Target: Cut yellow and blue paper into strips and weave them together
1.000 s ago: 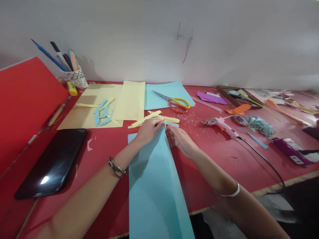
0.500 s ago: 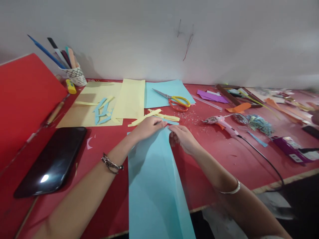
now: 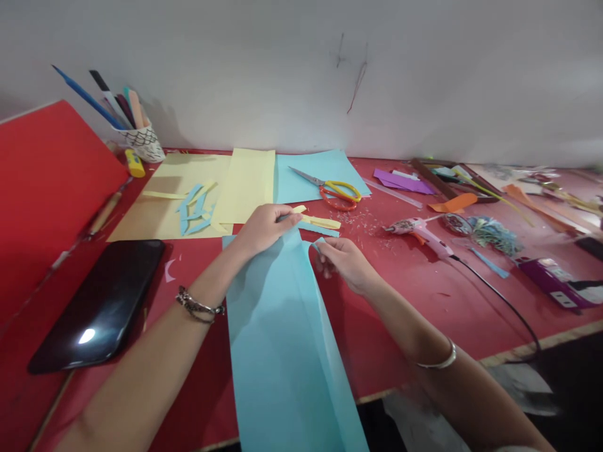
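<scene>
A long light-blue sheet of paper (image 3: 277,351) runs from the table's middle toward me and past its front edge. My left hand (image 3: 269,229) grips its far end, thumb above and fingers beneath. My right hand (image 3: 342,260) pinches a narrow blue strip at the sheet's right side, where the paper curls up along a crease. At the far end the strip stands apart from the sheet, with a small gap between. Just beyond my left hand lie yellow and blue paper strips (image 3: 323,223). Scissors (image 3: 330,188) with yellow and red handles rest on another blue sheet behind them.
A black phone (image 3: 98,304) lies at left, near a red board (image 3: 51,188) and a pen cup (image 3: 145,143). Yellow sheets (image 3: 247,188) lie at the back. To the right are a pink glue gun (image 3: 426,235) with its cord, a purple power strip (image 3: 553,282) and a tray (image 3: 431,177).
My left hand has shifted left and slightly away with the sheet's end. The right hand stays nearly in place, and a gap has opened between strip and sheet.
</scene>
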